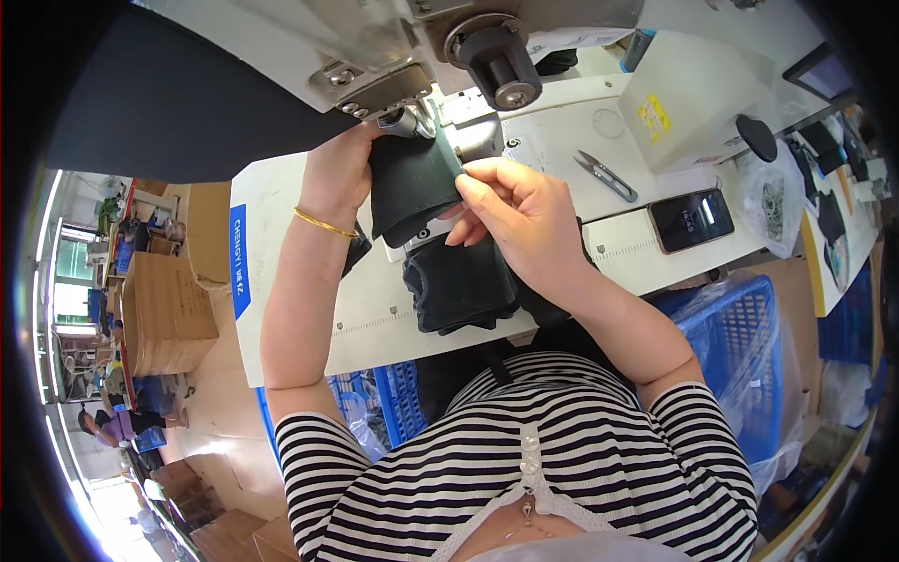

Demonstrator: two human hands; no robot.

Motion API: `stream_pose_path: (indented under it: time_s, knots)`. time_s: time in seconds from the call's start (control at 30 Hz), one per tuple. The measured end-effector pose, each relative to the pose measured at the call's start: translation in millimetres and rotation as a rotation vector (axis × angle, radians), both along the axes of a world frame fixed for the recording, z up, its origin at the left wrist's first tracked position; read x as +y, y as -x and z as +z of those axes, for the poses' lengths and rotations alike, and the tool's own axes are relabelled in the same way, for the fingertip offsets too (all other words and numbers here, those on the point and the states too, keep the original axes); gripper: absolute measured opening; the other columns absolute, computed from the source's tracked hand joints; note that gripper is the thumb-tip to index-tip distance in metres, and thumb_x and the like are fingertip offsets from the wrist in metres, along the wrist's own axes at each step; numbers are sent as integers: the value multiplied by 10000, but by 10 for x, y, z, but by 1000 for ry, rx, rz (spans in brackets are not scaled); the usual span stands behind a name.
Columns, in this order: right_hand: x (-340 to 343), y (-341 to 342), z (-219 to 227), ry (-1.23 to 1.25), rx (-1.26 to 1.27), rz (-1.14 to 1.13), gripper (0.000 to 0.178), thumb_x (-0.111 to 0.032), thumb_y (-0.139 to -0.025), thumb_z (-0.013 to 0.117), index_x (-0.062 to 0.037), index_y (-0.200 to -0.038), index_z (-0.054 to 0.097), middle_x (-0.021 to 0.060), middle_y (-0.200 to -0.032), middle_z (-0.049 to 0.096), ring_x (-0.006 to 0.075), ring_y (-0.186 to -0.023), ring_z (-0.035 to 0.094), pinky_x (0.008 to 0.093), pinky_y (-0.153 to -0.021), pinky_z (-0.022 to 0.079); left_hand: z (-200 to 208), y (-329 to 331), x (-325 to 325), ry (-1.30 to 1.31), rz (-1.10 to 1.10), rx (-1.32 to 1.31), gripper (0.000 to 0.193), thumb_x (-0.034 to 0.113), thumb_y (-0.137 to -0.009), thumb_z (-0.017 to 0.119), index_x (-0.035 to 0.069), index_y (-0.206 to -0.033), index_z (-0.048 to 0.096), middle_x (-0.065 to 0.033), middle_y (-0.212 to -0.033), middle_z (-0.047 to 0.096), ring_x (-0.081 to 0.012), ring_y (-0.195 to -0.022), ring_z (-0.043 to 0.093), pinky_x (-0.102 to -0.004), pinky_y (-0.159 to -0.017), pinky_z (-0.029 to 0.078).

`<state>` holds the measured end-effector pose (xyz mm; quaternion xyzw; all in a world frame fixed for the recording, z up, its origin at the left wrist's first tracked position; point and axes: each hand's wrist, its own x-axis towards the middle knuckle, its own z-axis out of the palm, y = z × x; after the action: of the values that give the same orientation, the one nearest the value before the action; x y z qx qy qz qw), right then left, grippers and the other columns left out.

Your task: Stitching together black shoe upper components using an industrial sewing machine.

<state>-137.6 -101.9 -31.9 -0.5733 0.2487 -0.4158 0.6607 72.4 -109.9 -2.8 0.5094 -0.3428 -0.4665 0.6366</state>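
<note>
A dark, folded fabric piece (412, 183) lies at the needle area of a sewing machine (384, 89), partly under its presser foot. My right hand (520, 211) pinches the fabric's right edge between thumb and forefinger. At the fabric's left side is my left hand (345, 159), its fingers mostly hidden behind the cloth and the machine head. Just in front, a stack of similar dark fabric pieces (459, 286) rests on the white table (375, 314) near its front edge.
Thread snips (606, 176) and a phone (691, 221) lie right of the machine. A clear plastic bag (773, 206) hangs at the table's right end. Blue crates (740, 347) stand below. Cardboard boxes (169, 309) fill the left background, where another person (122, 424) is visible.
</note>
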Motion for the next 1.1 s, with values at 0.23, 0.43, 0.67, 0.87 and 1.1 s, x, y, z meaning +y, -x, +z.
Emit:
stream_pose_path:
  time_s: [0.23, 0.43, 0.67, 0.87, 1.1]
  knots:
    - [-32, -33, -7, 30, 31, 8, 205, -121, -991, 562, 47, -1055, 660, 77, -804, 704, 119, -686, 694, 226, -620, 548, -160, 11, 87, 56, 255, -602, 315, 89, -810, 734, -65, -1074, 660, -148, -1052, 698, -230, -975, 662, -322, -882, 505]
    - [-38, -37, -68, 62, 16, 14, 190, -112, -988, 566, 39, -1056, 660, 76, -815, 701, 121, -721, 700, 241, -659, 563, -205, 444, 573, 522, 238, -1207, 440, 126, -715, 829, 21, -1094, 633, -130, -1080, 600, -267, -1008, 600, -352, -891, 481]
    - [1, 23, -120, 215, 12, -53, 217, -124, -993, 517, 38, -1073, 637, 131, -821, 720, 155, -766, 731, 261, -656, 551, -169, 429, 630, 423, 93, -1051, 424, 57, -736, 806, 27, -1128, 644, -117, -1132, 600, -226, -1046, 582, -321, -916, 459]
    - [2, 23, -163, 210, -14, -57, 214, -106, -994, 504, 43, -1082, 631, 133, -855, 721, 171, -796, 738, 274, -675, 572, -206, 485, 656, 807, 209, -1700, 354, -54, -713, 767, -19, -1049, 662, -138, -1021, 648, -304, -896, 647, -378, -764, 536]
    - [-12, 60, -111, 207, 30, -23, 209, -116, -995, 515, 47, -1032, 641, 116, -838, 719, 173, -785, 737, 267, -676, 580, -164, 559, 650, 835, 255, -1757, 380, -40, -586, 689, -45, -966, 676, -119, -940, 610, -275, -826, 632, -376, -716, 541]
